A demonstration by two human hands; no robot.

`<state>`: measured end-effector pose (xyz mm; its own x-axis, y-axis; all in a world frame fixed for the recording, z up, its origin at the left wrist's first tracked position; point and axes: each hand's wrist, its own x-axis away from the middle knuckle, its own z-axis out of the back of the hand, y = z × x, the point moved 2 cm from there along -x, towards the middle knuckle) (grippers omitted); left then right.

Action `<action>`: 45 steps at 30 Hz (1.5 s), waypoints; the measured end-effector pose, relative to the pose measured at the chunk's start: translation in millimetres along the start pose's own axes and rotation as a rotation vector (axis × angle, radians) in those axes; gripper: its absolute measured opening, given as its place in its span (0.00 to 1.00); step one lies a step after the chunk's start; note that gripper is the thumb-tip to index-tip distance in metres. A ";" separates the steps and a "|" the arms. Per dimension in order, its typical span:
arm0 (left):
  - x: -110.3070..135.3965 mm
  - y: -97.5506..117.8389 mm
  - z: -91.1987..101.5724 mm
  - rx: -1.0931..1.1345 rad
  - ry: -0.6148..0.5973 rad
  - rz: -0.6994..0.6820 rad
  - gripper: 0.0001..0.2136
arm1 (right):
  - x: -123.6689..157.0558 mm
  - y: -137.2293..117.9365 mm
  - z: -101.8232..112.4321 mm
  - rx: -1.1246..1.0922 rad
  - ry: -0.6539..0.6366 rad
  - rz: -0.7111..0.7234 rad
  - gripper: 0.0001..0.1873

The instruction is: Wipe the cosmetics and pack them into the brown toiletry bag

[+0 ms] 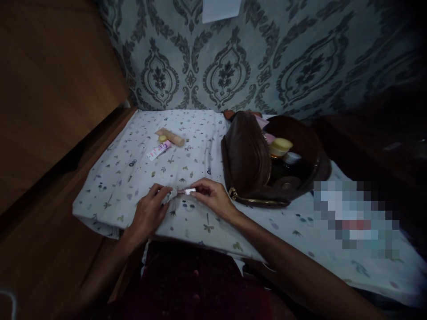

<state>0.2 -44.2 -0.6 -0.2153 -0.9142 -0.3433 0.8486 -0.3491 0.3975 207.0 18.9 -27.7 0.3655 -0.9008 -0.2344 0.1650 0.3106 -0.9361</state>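
My left hand [150,211] is closed with bent fingers around a crumpled whitish cloth [170,194] low over the patterned white sheet. Between the thumb and fingers of my right hand [215,198] is the white end of a small slim tube [190,191]. The tube's pinkish part points left and meets the cloth; how far it runs inside cannot be made out. Beyond my hands lie a beige tube [171,137], a small round yellowish item [162,138] and a white-and-pink squeeze tube [159,150].
To the right of my hands stands an unzipped brown bag [245,149] containing a yellow-lidded jar [280,146], a white-capped item [292,158] and pink things. A blurred-out item [353,218] lies further right. Wooden furniture [60,75] borders the left; patterned wallpaper [227,71] is behind.
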 end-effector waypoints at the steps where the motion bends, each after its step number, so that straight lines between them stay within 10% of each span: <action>1: -0.5 -0.7 0.6 0.021 -0.003 0.009 0.15 | -0.2 0.4 0.3 0.001 -0.002 0.000 0.06; 19: -28.3 26.8 5.1 0.299 -0.045 -0.077 0.13 | 5.7 -4.4 2.7 0.065 -0.003 0.197 0.15; 29: -12.8 -5.5 2.4 0.310 0.004 0.091 0.10 | 0.7 1.1 -5.0 -0.135 0.004 0.100 0.12; 36: -6.8 21.1 11.3 0.298 0.045 -0.098 0.14 | 2.4 -10.0 -8.7 -0.126 -0.002 0.034 0.11; 45: -8.1 56.1 16.4 0.004 0.029 -0.230 0.18 | 9.5 -23.1 -2.0 0.228 0.044 0.406 0.10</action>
<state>41.7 -59.8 38.4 -0.3889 -0.8041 -0.4495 0.7766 -0.5487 0.3096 204.8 2.5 -8.8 0.4034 -0.7032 -0.5855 0.2159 0.6949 -0.6859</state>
